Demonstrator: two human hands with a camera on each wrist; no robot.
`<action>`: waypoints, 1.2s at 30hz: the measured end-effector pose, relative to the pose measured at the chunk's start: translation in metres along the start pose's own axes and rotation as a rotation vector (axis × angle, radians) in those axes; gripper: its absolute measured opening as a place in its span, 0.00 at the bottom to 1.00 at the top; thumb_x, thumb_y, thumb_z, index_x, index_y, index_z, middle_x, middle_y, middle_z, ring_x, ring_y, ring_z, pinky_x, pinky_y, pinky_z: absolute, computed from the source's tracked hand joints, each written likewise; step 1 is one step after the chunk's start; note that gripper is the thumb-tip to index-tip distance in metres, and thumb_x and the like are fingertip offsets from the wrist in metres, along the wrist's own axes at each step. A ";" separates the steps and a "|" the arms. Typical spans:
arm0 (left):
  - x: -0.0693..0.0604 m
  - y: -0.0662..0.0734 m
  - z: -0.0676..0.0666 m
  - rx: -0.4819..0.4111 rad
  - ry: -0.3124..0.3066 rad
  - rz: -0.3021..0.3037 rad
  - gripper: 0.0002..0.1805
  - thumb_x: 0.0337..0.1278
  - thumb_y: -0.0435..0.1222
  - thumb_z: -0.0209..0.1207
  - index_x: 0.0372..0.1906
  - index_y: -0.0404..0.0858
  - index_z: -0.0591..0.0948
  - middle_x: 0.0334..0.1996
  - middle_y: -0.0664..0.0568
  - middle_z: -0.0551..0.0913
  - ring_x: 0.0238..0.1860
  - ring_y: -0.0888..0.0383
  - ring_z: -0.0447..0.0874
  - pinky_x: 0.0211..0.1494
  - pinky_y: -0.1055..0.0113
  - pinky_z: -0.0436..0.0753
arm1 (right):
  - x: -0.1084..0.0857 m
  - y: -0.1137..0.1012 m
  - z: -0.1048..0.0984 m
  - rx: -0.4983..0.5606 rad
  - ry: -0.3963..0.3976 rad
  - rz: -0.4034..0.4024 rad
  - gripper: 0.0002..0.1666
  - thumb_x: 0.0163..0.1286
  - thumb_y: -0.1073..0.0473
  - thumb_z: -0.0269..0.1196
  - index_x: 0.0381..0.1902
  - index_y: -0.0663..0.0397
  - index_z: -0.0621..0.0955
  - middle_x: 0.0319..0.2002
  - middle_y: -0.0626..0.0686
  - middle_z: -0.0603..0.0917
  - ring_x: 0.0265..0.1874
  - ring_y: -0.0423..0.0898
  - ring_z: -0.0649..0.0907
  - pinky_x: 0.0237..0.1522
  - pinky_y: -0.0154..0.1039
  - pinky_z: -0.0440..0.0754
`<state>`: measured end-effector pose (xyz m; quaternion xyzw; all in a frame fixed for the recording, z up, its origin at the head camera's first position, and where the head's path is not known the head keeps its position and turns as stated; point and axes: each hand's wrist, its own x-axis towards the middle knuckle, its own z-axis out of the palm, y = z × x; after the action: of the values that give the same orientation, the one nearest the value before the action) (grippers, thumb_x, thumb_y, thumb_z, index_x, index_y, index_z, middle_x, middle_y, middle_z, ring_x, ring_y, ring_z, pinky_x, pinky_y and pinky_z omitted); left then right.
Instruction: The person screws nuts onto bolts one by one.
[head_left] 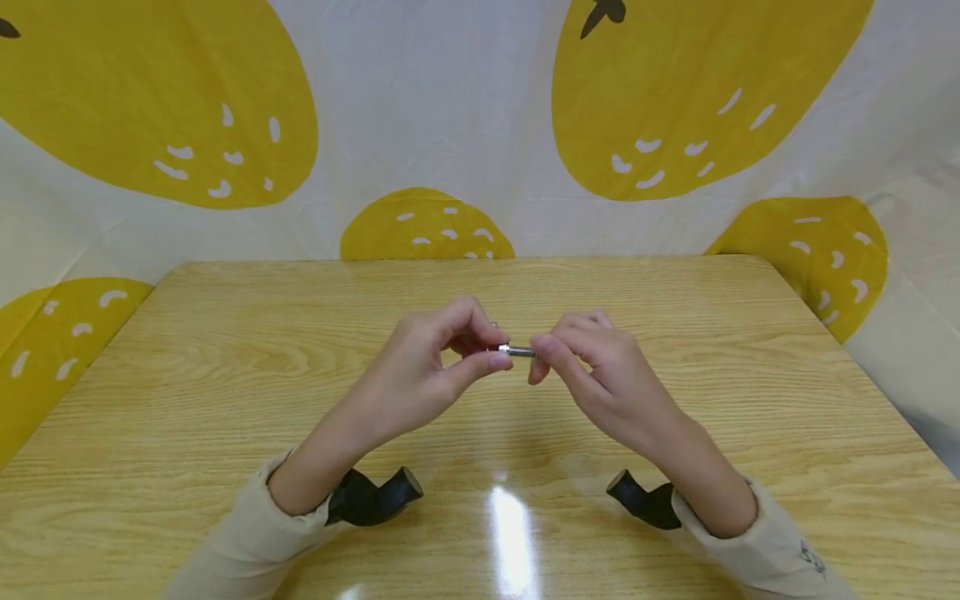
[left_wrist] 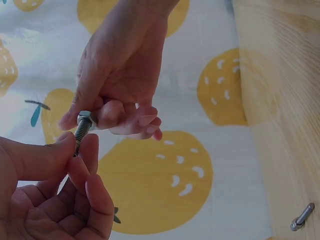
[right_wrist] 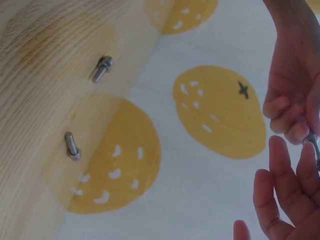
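Observation:
Between my hands is a small metal bolt (head_left: 521,352) with a threaded shank, held off the table. Thumb and fingertips of my left hand (head_left: 416,367) pinch one end, where a bright hexagonal part shows in the head view. From the other side, my right hand (head_left: 611,379) pinches the opposite end. In the left wrist view a hex nut or head (left_wrist: 86,119) sits at the right fingertips, and the thread runs down to the left thumb; cannot tell whether it is a separate nut. The right wrist view catches only part of the bolt (right_wrist: 314,145) at its edge.
Two more bolts, one farther up (right_wrist: 102,70) and one lower (right_wrist: 73,146), are on the wooden table (head_left: 262,333) in the right wrist view. A bolt (left_wrist: 302,217) also shows in the left wrist view. Behind the table hangs a fruit-patterned cloth (head_left: 435,100).

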<state>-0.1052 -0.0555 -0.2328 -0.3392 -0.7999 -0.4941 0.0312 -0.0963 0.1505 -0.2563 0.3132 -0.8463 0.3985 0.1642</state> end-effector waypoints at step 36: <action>0.001 -0.003 0.001 0.004 0.022 -0.002 0.06 0.51 0.30 0.64 0.32 0.35 0.77 0.28 0.52 0.83 0.28 0.64 0.79 0.34 0.69 0.80 | 0.002 0.005 0.004 -0.009 -0.007 -0.073 0.19 0.75 0.55 0.46 0.25 0.48 0.77 0.27 0.40 0.79 0.35 0.38 0.76 0.44 0.38 0.66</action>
<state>-0.1068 -0.0549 -0.2355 -0.3328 -0.8008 -0.4963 0.0403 -0.1014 0.1491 -0.2601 0.3446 -0.8365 0.3874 0.1772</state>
